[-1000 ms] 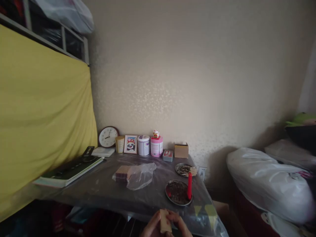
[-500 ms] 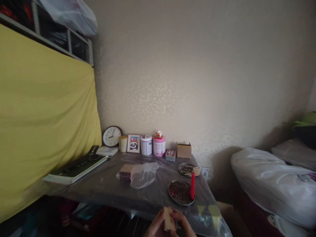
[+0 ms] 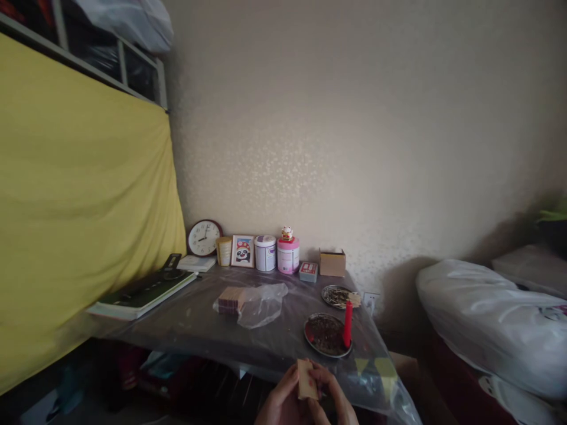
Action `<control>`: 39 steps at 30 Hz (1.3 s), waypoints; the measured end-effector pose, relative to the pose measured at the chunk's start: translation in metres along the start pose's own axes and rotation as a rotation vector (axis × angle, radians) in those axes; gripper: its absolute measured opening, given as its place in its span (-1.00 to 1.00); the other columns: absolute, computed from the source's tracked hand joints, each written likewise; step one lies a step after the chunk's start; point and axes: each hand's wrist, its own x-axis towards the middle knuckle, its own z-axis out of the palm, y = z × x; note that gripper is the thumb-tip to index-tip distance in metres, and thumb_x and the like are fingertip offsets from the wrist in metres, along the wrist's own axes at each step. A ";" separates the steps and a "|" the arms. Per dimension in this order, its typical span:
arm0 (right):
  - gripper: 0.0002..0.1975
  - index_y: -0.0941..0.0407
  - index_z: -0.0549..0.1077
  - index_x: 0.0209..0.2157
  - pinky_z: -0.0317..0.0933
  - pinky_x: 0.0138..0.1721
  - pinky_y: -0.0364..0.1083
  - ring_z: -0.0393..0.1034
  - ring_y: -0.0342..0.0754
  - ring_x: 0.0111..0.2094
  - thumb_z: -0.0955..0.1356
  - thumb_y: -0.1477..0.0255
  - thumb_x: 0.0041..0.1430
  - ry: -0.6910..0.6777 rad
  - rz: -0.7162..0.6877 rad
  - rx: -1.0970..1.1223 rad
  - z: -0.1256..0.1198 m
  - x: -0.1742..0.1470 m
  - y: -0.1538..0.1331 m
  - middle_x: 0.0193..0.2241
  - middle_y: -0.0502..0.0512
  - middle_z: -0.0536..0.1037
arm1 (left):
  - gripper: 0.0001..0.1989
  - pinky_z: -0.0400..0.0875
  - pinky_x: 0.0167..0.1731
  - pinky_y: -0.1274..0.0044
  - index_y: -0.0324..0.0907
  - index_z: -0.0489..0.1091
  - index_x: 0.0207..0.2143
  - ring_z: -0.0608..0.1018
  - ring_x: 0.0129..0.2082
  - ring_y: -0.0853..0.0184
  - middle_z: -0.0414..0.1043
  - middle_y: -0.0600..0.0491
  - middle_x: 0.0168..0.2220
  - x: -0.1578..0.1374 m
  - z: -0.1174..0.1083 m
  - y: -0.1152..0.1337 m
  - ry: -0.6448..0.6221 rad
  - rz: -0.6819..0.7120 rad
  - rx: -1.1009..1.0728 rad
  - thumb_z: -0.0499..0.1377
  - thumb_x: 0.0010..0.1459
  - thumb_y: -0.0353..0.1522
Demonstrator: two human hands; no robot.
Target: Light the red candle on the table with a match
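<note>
A small tan matchbox [image 3: 306, 381] is held between my two hands at the bottom of the view, in front of the table's near edge. My left hand [image 3: 283, 396] is closed on its left side. On the other side, the fingers of my right hand [image 3: 331, 394] grip the box too; whether it is slid open I cannot tell. Just beyond, a red candle [image 3: 348, 324] stands upright on the right side of a dark round plate [image 3: 325, 335]. Behind that, another plate [image 3: 330, 295] bears several matchsticks [image 3: 343, 296].
A stack of small boxes [image 3: 231, 300] lies partly in clear plastic wrap [image 3: 263, 306] mid-table. A clock [image 3: 204, 237], a picture frame [image 3: 243, 251], tins [image 3: 266, 254] and an open carton [image 3: 332, 263] line the wall. A green book [image 3: 146, 295] lies left; white bags [image 3: 482, 319] are at right.
The camera view has tilted slightly, so the table things sit a little higher and further right. Both hands still hold the matchbox, now a little higher in view.
</note>
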 end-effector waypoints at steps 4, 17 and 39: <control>-0.64 0.03 0.41 -0.09 0.20 0.05 -0.09 0.34 0.05 0.02 0.33 0.22 0.07 -0.115 0.046 -0.008 -0.008 0.001 -0.020 -0.02 0.12 0.47 | -0.80 0.28 -0.24 0.52 -0.23 0.45 -0.21 0.49 -0.29 0.34 0.51 -0.02 -0.29 -0.002 -0.001 -0.002 0.021 0.045 0.051 0.08 0.16 -0.37; -0.67 0.08 0.34 -0.07 0.18 0.06 -0.07 0.31 0.00 0.02 0.29 0.46 0.08 -0.068 0.143 -0.004 -0.004 -0.004 -0.031 -0.03 0.10 0.45 | -0.74 0.30 -0.14 0.51 -0.25 0.39 -0.09 0.47 -0.18 0.33 0.48 -0.04 -0.17 -0.006 0.005 -0.005 0.061 0.050 0.054 0.04 0.20 -0.39; -0.70 0.09 0.38 -0.17 0.26 -0.12 -0.08 0.41 -0.01 -0.17 0.35 0.26 0.06 -0.134 0.325 0.314 -0.018 0.011 -0.040 -0.23 0.07 0.53 | -0.72 0.40 -0.26 0.50 -0.19 0.33 -0.05 0.54 -0.28 0.34 0.51 -0.03 -0.25 -0.006 0.000 -0.003 0.166 0.023 0.042 0.09 0.17 -0.37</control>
